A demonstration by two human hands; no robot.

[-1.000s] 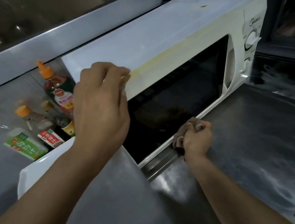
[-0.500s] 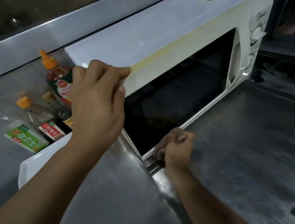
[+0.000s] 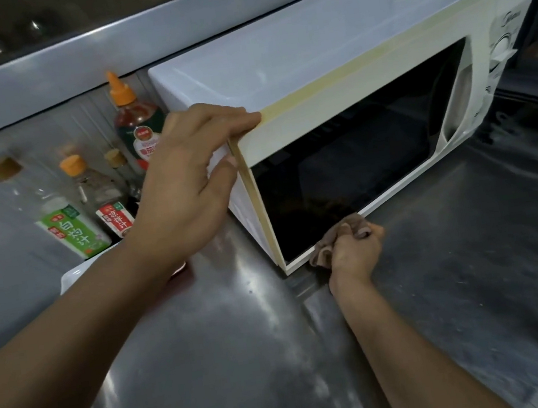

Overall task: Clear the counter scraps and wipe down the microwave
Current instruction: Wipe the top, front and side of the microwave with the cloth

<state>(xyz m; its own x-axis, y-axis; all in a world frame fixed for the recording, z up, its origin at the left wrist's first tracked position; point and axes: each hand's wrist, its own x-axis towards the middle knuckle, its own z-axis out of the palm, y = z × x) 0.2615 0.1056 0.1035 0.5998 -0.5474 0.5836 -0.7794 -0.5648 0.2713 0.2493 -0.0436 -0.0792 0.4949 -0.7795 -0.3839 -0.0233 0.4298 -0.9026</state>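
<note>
Wiping: right hand point(image 3: 354, 254) is gripping a bunched brown cloth point(image 3: 331, 240), fingers curled round it, pressing it against the lower front edge of the microwave point(image 3: 326, 57).
Bracing: left hand point(image 3: 188, 180) is holding the microwave's top left front corner, fingers lying over the top edge, thumb lying on the side panel.
Microwave: is sitting on the steel table point(image 3: 231, 364), directly above and behind the right grip, dark door closed.
Bottles: sauce bottles point(image 3: 115, 204) are standing left of the left grip, against the wall.
</note>
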